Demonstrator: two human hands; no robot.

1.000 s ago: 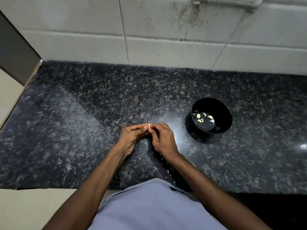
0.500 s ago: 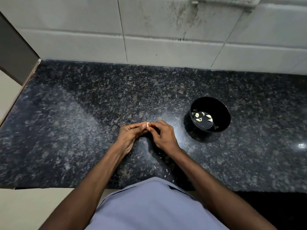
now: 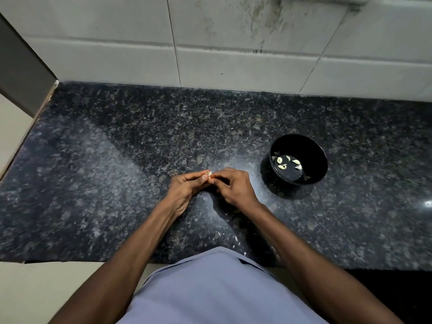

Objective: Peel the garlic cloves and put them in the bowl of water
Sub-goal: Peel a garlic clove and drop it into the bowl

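Both hands meet over the middle of the dark speckled granite countertop (image 3: 117,174), just above its surface. The left hand (image 3: 184,191) curls its fingers inward, and its thumb and forefinger pinch a small pale garlic clove (image 3: 209,175) with a wisp of papery skin sticking up from it. The right hand (image 3: 233,187) comes in from the other side, fingers bent, its fingertips (image 3: 214,176) pressed right against the same clove, so the two hands touch at that one point. The clove is so small and so covered by fingertips that how much skin remains on it cannot be told.

Off to the right, well apart from the hands, sits the round black bowl (image 3: 314,160) on the counter. Water lies in its bottom, and several peeled pale-yellow garlic cloves (image 3: 281,162) rest in it, loosely scattered toward the left side of the bowl.

Close to the person's body, small whitish flecks of garlic skin (image 3: 218,233) dot the counter between the forearms. A light blue shirt (image 3: 215,288) fills the bottom of the view. Behind the counter runs a wall of white tiles (image 3: 233,43), streaked with dark stains near the top.
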